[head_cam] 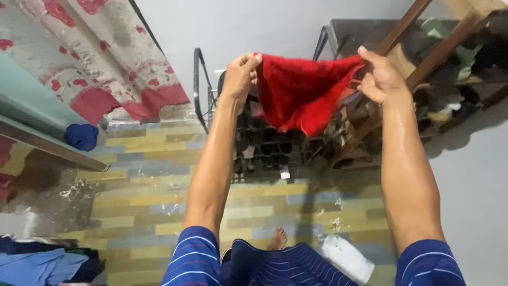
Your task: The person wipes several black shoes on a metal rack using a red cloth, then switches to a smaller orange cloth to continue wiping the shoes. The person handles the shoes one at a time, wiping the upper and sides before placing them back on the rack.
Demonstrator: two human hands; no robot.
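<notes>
A small red cloth hangs stretched between both of my raised hands. My left hand pinches its left top corner. At the other top corner, my right hand grips the fabric. The cloth sags to a point in the middle, in front of a dark metal rack. Both forearms are wet and reach up from blue striped sleeves.
A wooden shelf full of cluttered items stands at the right. A floral curtain hangs at the left above a blue bundle. Clothes lie piled at bottom left. A white object lies on the patterned floor near my foot.
</notes>
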